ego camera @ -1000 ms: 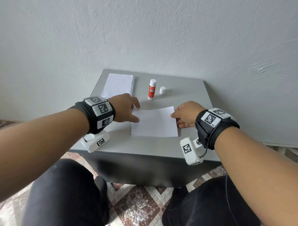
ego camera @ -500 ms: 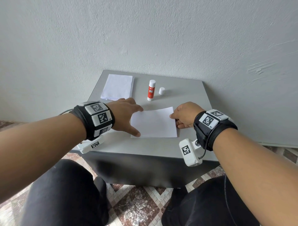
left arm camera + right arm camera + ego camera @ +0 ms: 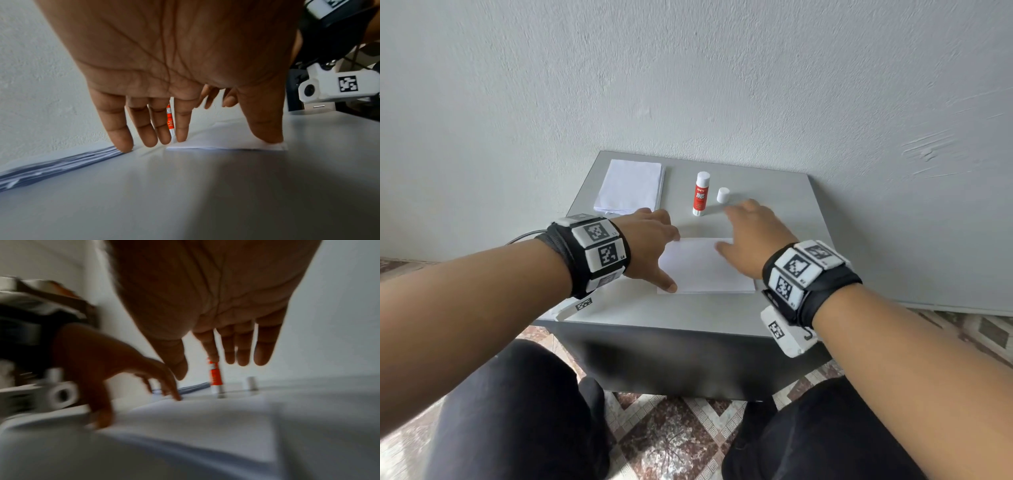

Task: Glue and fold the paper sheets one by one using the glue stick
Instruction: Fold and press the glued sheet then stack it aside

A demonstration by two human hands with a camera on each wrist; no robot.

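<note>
Table (image 3: 681, 311), grey, is set against a pale wall (image 3: 688, 68) above patterned tiles. Right hand (image 3: 753, 240), fingers spread, has been lifted off the paper sheet (image 3: 705, 270); left hand (image 3: 650, 246) stays splayed, pressing it.

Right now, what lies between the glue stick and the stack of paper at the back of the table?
Nothing: in the head view, only bare grey table shows between the upright glue stick and the stack of paper.
</note>
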